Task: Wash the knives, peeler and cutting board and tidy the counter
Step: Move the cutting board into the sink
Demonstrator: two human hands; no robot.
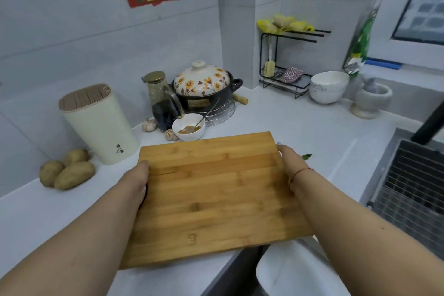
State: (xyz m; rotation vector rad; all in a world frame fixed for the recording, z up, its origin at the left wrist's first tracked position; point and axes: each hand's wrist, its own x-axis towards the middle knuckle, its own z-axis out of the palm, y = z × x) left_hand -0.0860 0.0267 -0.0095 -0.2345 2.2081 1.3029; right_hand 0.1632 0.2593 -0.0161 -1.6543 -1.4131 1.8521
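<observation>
Bamboo cutting board [211, 197] is gripped at both side edges over the white counter [300, 122], its near edge overhanging the counter front.

At far left three potatoes [66, 170] are seen beside a cream knife block [101, 125] printed with small dark characters, not legible. The left hand [137, 180] is curled round the board's left edge. Behind the board stand a small bowl [188, 127] of brown paste with a spoon, garlic bulbs [149, 124], a dark-liquid jar [162, 101] and a floral-lidded pot [204, 86]. The right hand [292, 162] clasps the right edge. Further right: wire rack [283, 79], stacked white bowls [328, 86], mortar [370, 101], sink [413, 185].
</observation>
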